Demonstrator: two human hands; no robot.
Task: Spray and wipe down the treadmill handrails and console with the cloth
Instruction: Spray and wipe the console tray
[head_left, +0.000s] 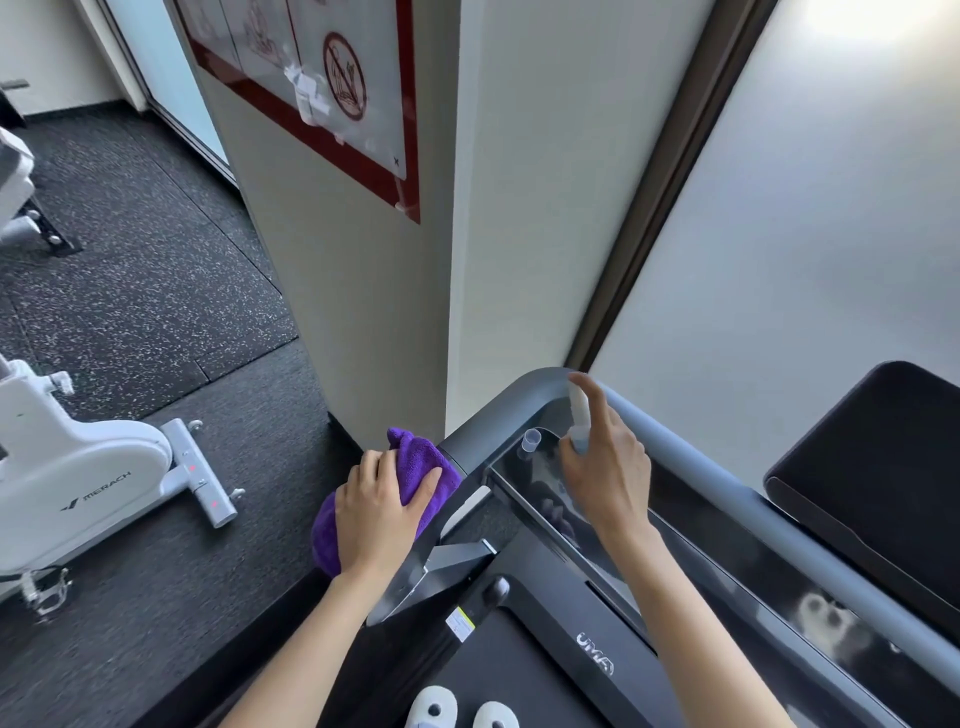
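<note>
Our left hand (382, 512) grips the cloth (415, 457) on the handrail (467, 441); our right hand (608, 467) holds the spray bottle (577, 415) over the console (545, 483).

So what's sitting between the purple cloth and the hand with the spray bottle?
Head view: the dark grey treadmill handrail and a small clear plastic cap on the glossy black console lie between the purple cloth and right hand.

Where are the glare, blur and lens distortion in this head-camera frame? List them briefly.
Head view: glare blooms at the top right of the frosted window pane; the glossy black console panel mirrors the right hand holding the small white spray bottle; wide-angle distortion tilts the cream pillar; the spray bottle looks slightly motion-blurred, the purple microfibre cloth sharper.
</note>
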